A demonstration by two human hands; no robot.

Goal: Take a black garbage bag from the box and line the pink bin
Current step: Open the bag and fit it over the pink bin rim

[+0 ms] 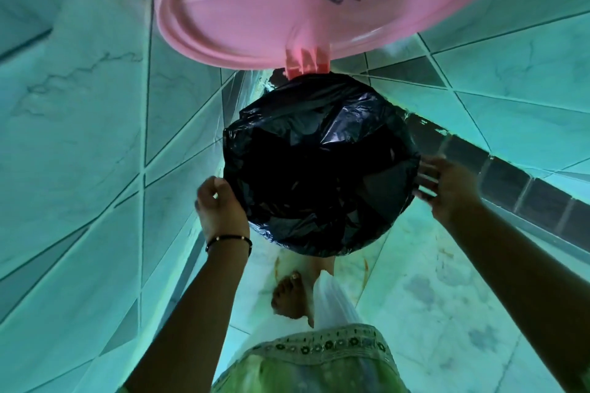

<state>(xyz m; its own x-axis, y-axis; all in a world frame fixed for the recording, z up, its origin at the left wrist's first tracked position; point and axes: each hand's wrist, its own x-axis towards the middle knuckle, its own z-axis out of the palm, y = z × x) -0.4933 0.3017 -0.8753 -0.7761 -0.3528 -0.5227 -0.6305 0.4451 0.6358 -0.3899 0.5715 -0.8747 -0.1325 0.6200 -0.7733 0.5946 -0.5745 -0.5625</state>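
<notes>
The black garbage bag (319, 169) is spread over the mouth of the pink bin and folded down over its rim, so the bin's body is hidden under it. The bin's pink lid (287, 3) stands open above the bag on its hinge (306, 64). My left hand (220, 204) is closed on the bag's edge at the bin's left side. My right hand (447, 185) is at the bag's right edge, blurred, with its fingers spread against the plastic. The box is not in view.
Tiled walls close in on the left (79, 137) and at the back right (510, 73), with a dark tile border (526, 191) along the right wall's base. My bare foot (292, 297) stands on the pale floor just in front of the bin.
</notes>
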